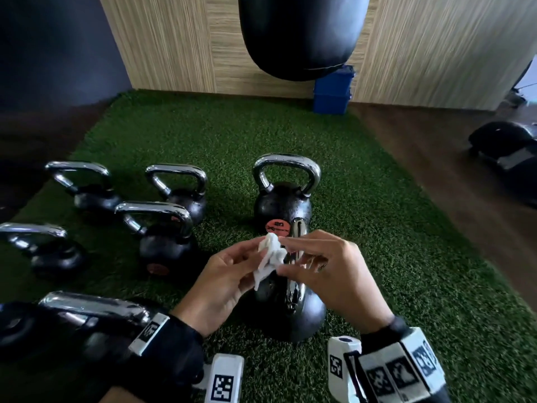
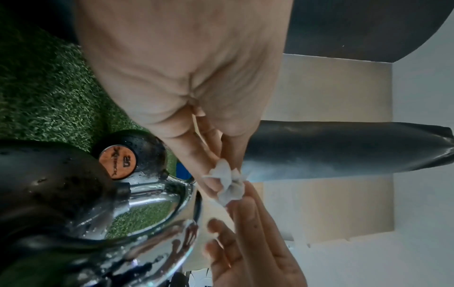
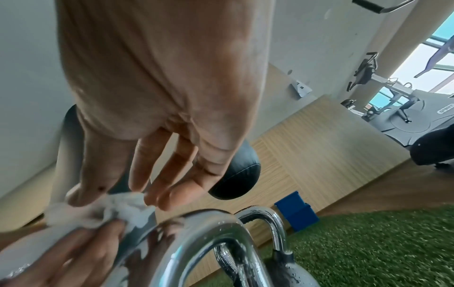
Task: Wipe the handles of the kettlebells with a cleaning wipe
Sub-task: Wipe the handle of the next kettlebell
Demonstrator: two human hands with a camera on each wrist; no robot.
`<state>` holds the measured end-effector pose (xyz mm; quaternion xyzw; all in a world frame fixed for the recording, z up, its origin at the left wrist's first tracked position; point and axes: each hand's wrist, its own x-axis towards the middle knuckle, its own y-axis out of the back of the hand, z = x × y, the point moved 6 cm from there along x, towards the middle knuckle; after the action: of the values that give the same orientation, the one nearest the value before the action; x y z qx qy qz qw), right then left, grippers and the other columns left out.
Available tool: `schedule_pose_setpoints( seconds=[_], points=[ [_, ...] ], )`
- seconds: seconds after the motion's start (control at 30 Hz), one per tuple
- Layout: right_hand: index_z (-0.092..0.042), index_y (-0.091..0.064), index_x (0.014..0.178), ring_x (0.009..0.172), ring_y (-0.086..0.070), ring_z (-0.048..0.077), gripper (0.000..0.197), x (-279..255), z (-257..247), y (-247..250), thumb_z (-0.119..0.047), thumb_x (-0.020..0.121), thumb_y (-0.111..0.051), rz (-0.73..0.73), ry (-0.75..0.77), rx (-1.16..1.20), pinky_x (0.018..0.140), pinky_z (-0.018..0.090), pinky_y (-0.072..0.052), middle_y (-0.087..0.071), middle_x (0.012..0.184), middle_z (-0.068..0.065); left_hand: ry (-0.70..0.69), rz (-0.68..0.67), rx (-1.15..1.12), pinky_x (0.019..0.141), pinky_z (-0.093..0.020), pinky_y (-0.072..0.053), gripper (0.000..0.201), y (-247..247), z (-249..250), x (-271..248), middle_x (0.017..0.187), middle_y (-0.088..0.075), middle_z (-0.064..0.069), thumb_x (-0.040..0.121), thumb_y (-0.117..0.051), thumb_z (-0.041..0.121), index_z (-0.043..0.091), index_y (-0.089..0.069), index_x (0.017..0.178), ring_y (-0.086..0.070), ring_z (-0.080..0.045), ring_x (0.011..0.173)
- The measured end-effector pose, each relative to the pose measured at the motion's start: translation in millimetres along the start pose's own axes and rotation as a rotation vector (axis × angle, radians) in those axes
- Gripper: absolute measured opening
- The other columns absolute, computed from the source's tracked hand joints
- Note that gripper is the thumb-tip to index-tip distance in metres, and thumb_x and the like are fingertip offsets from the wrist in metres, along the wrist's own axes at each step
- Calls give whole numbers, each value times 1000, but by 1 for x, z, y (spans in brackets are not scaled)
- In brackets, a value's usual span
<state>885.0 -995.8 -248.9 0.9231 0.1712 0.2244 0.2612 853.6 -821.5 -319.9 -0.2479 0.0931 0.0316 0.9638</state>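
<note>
**Wipe held over the nearest kettlebell, handle not yet touched**

Both hands pinch a crumpled white cleaning wipe (image 1: 268, 258) just above the chrome handle (image 1: 297, 257) of the nearest kettlebell (image 1: 290, 309): left hand (image 1: 220, 283) from the left, right hand (image 1: 328, 269) by fingertips (image 3: 81, 196). Droplets bead this handle (wetness, source unclear). Six other kettlebells stand around; whether any is wiped cannot be told.
</note>
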Motion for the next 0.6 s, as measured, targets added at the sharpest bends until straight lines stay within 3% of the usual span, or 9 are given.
schedule_pose_setpoints(
  seconds=[0.1,0.2,0.33,0.43,0.5,0.6],
  points=[
    [-27,-78,111,74,-70,3,43,2,1,-4,-32,70,-89,54,-34,67,69,15,-56,-75,92,-17,-6,0,35,71,-19,-58,40,-8,1,0,114,-75,-17,76,-79,19,5,-75,114,-76,-16,93],
    [-32,-79,107,73,-69,-2,40,1,9,-3,-30,69,-91,137,-69,79,67,12,-52,-76,88,-19,-7,24,127,75,-24,-61,31,-12,1,5,114,-75,-19,84,-74,19,3,-75,110,-74,-18,92],
    [-31,-80,104,77,-70,-8,33,-2,25,2,-25,73,-88,196,-137,43,74,17,-58,-77,90,-21,-72,-6,355,78,-23,-57,27,-13,7,15,108,-79,-6,94,-62,37,22,-79,109,-74,-13,97],
    [-26,-80,101,74,-74,2,23,-7,52,12,-21,79,-84,285,-213,121,69,25,-60,-78,85,-14,-183,31,769,91,-18,-48,29,2,-3,30,116,-76,7,100,-63,21,38,-68,123,-67,-1,111],
    [-25,-80,97,71,-76,12,17,-9,75,18,-17,81,-83,357,-296,195,63,30,-62,-78,82,-8,-221,102,1021,102,-17,-44,37,10,-23,46,133,-67,2,103,-54,12,26,-60,136,-61,-8,124],
    [-28,-80,87,68,-72,4,8,-7,102,13,-23,81,-83,392,-388,33,62,27,-61,-74,73,-15,-191,114,1195,117,-34,-36,35,4,-53,66,143,-60,-11,104,-50,9,6,-58,138,-53,-22,134]
  ],
)
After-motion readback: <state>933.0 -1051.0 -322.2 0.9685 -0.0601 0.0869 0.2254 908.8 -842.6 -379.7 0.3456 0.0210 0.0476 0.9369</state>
